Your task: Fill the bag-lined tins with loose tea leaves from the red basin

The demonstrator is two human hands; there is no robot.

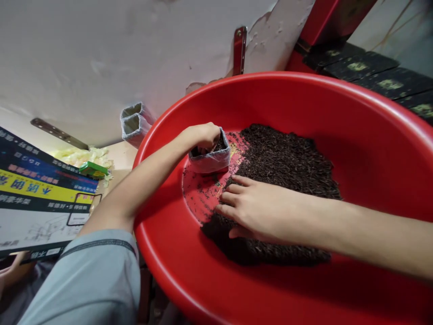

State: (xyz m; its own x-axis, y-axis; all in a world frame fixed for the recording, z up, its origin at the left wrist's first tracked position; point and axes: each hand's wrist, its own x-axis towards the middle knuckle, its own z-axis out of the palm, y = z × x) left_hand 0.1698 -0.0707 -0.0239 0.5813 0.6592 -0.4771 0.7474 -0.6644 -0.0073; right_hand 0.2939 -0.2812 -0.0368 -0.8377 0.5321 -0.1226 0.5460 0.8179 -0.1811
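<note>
Left grip curled inside the plastic-lined box; right grip loosely spread on the tea leaves.
Can't tell what the left holds; lopsided pressing could tip the box, spilling leaves.

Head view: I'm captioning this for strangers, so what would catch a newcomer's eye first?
Probably the big red basin filling the centre and right, with a heap of dark, slender pieces on its floor. Then the right hand at the heap's left edge, and the left hand dipped into a small plastic-wrapped container in the basin.
</note>
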